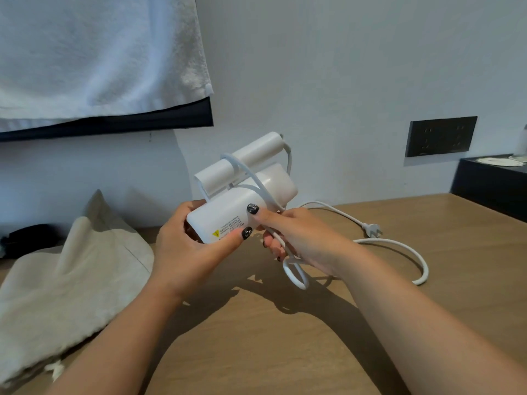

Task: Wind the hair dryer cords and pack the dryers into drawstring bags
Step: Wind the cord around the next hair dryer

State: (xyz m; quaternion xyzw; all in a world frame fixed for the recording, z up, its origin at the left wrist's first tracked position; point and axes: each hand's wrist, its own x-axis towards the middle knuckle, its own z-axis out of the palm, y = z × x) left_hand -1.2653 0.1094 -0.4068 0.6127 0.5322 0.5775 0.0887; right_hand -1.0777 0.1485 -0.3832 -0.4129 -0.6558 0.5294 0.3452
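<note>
A white hair dryer [228, 212] with its handle folded is held in the air above the wooden table [285, 337]. My left hand [185, 246] grips the dryer's body from the left and below. My right hand [302, 238] pinches the white cord [399, 246] beside the dryer, thumb resting on the body. One turn of cord runs over the folded handle. The rest of the cord loops across the table on the right and ends in its plug [372, 230]. A beige drawstring bag [71, 269] lies crumpled on the table at the left.
A white towel [94, 52] hangs over a dark panel at the upper left. A black socket plate [440, 136] is set in the wall at the right, above a dark shelf [490, 181] carrying small dishes. A black object [25, 238] lies behind the bag.
</note>
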